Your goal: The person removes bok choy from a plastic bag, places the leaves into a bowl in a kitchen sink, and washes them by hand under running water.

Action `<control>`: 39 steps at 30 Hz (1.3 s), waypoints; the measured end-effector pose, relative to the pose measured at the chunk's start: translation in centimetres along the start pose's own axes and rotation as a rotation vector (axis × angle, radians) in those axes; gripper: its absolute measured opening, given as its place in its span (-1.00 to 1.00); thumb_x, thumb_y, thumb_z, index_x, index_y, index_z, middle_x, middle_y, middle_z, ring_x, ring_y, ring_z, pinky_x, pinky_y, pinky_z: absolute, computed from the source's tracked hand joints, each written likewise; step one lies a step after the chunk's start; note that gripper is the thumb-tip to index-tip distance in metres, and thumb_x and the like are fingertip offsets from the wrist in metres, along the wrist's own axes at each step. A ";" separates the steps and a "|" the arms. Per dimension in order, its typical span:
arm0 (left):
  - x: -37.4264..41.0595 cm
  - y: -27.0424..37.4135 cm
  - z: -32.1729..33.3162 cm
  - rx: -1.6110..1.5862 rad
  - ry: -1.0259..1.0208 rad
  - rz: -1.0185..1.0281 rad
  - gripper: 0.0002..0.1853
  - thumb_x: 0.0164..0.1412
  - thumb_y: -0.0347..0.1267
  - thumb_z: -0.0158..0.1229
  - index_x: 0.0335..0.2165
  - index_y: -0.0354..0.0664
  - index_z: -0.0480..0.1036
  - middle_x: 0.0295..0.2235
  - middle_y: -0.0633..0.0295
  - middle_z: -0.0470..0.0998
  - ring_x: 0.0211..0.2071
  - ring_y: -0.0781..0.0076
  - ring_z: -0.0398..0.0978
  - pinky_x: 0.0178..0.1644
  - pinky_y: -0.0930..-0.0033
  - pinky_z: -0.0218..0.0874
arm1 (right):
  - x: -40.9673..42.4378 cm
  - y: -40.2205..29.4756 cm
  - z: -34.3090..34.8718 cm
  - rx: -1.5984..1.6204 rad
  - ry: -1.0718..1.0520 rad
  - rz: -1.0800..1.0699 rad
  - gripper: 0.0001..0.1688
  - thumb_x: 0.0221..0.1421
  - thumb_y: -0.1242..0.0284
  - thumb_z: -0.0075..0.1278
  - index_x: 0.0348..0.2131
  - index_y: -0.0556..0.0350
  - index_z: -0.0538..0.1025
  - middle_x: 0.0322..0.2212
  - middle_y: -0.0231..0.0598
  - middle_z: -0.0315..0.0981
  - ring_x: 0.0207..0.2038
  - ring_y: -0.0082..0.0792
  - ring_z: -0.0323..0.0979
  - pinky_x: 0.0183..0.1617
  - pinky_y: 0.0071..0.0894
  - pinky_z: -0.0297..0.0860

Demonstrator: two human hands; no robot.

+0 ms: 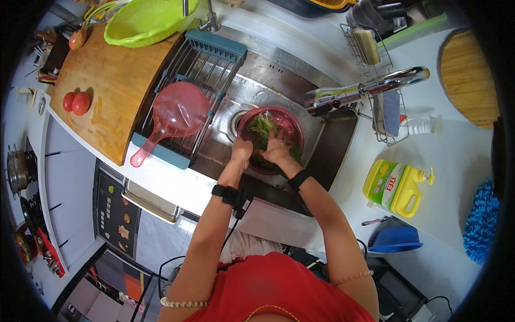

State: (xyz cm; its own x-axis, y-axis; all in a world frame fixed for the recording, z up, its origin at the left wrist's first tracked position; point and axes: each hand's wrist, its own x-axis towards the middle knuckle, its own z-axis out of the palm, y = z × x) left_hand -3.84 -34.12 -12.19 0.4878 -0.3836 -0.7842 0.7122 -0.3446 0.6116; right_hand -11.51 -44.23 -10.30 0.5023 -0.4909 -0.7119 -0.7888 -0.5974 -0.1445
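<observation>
A red plastic basin (299,131) holding water and leafy greens (263,128) sits in the stainless steel sink (261,94). My left hand (242,153) is at the basin's near left rim with its fingers curled; whether it grips anything is hidden. Inside the basin, my right hand (277,149) touches the greens with its fingers spread. Darker leaves show beneath that hand and wrist. A black band circles each of my wrists.
Left of the basin, a pink ladle (181,108) lies on a drain rack (217,50) spanning the sink. The chrome faucet (338,96) reaches in from the right. A wooden board (116,76) bears tomatoes (81,103) and a green colander (149,22). Yellow detergent (396,187) stands right.
</observation>
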 end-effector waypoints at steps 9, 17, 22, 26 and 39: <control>-2.9 0.6 -0.4 0.016 0.028 0.012 -0.65 -0.05 -0.50 -0.18 -0.22 -0.32 0.33 -0.46 0.12 0.42 -0.54 0.32 0.33 -0.53 0.36 0.16 | 4.1 1.2 1.4 -0.015 0.151 -0.043 -0.15 -0.22 0.54 -0.06 0.10 -0.05 0.01 -0.01 0.22 0.02 0.01 0.10 0.09 -0.05 -0.05 0.21; -1.3 0.0 1.1 0.038 -0.096 -0.030 -0.69 0.04 -0.43 -0.08 -0.19 -0.29 0.32 -0.36 0.11 0.42 -0.46 0.35 0.35 -0.47 0.39 0.18 | 1.5 5.3 -1.1 0.709 0.056 -0.291 -0.27 -0.20 0.73 -0.05 0.03 -0.01 0.19 -0.11 -0.22 0.28 -0.11 -0.33 0.27 -0.10 -0.50 0.21; 0.3 -0.7 2.4 -0.022 -0.117 0.162 -0.56 -0.04 -0.58 -0.11 -0.08 -0.29 0.25 -0.21 0.12 0.40 -0.23 0.33 0.35 -0.18 0.41 0.16 | 0.5 6.0 -1.8 0.997 -0.058 -0.280 -0.29 -0.17 0.72 -0.06 0.04 0.07 0.17 -0.05 -0.20 0.20 -0.08 -0.38 0.22 -0.06 -0.52 0.17; 0.5 -0.3 2.9 -0.203 -0.217 0.171 -0.55 -0.03 -0.59 -0.09 -0.07 -0.25 0.23 -0.20 0.14 0.39 -0.22 0.31 0.34 -0.16 0.32 0.18 | -0.1 6.0 -2.1 1.031 -0.056 -0.343 -0.28 -0.17 0.73 -0.06 0.04 0.12 0.15 -0.08 -0.19 0.22 -0.10 -0.37 0.23 -0.05 -0.53 0.16; -1.6 1.1 3.8 0.735 -0.019 0.566 -0.86 -0.08 -0.48 0.03 -0.56 -0.39 0.45 -0.70 -0.04 0.41 -0.61 0.22 0.47 -0.53 0.27 0.28 | -1.8 4.9 -3.7 1.026 0.038 -0.265 -0.29 -0.13 0.75 -0.10 0.05 0.07 0.14 -0.16 -0.26 0.28 -0.15 -0.43 0.24 -0.12 -0.51 0.21</control>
State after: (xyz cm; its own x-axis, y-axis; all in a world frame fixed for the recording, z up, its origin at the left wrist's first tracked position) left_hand -5.73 -37.14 -9.81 0.6525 -0.6721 -0.3500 -0.1318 -0.5555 0.8210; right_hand -14.94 -48.63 -7.13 0.6988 -0.4531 -0.5536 -0.5654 0.1242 -0.8154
